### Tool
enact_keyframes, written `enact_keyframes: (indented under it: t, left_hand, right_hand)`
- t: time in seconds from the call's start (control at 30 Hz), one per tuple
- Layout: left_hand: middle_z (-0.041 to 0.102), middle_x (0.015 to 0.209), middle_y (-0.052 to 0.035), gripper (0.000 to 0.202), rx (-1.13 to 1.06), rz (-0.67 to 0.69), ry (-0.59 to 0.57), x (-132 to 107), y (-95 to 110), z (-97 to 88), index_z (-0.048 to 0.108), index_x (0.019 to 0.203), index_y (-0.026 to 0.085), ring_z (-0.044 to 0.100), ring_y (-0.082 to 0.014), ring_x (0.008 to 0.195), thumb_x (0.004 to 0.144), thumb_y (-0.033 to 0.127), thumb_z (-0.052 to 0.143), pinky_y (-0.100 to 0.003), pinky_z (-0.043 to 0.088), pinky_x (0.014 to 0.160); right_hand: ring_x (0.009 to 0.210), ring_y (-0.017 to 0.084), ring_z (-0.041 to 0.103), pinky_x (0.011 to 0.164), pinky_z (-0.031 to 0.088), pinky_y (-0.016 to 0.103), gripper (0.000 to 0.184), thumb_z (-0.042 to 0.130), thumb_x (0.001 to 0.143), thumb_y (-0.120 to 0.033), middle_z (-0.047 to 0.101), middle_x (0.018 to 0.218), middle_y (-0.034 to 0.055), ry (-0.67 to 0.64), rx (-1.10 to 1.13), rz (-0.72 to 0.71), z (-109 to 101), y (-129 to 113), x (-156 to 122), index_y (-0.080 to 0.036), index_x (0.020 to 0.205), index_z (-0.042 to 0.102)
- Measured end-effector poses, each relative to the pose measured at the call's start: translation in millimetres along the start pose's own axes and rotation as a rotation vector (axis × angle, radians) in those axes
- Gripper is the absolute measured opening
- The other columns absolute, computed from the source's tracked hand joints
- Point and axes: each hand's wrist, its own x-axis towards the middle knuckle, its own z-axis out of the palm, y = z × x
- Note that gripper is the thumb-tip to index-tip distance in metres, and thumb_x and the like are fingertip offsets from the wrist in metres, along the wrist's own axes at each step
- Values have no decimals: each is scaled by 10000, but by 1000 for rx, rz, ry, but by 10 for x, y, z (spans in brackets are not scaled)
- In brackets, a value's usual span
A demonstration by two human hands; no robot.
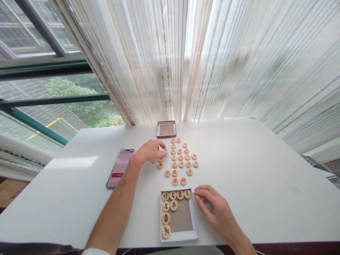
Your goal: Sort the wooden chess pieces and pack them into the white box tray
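Observation:
My left hand [151,150] pinches a Chinese chess piece [166,150] with a black character between thumb and fingertips, at the left side of the loose pieces. Round wooden pieces with red or black characters lie face up there, among them a red piece [183,181] nearest the box. In front of me is a shallow white box [196,226] with black-marked pieces along its far and left sides, such as a corner piece [166,231]. Beside the box's right rim rests my right hand [216,209], fingers loosely stretched and nothing held; whether the fingertips touch the rim I cannot tell.
A smartphone [120,168] with a lit screen lies left, beside my left forearm. The box lid [166,129] sits at the white table's [239,148] far side. Sheer striped curtains [170,60] hang behind the table, and an open window [66,92] is at left.

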Motion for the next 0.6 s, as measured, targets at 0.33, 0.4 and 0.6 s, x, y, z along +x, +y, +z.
enact_keyframes:
  t: [0.33,0.4,0.6]
  left_hand:
    - [720,914,34,176,-254,225,37,-710,560,88,674,978,245,605,-122,732,815,297,714,-227,477,672]
    - [715,901,36,161,-316,275,-1,-869,680,217,673,975,241,607,-120,757,823,265,719,-224,474,698]
    - [688,876,16,173,-594,225,-31,-1242,864,678,660,1034,224,564,-113,719,871,268,697,-222,468,683]
  right_hand:
    - [899,198,651,803,541,319,117,575,977,-200,675,1015,63,184,57,-65,-39,-43,4,-241,1033,669]
    - [914,202,652,818,540,323,119,578,973,-190,678,1003,60,216,98,-65,-19,-97,-17,-240,1034,667]
    - [893,185,658,805,559,306,180,589,966,-190,681,995,42,175,258,-70,101,-318,-32,-253,1127,638]
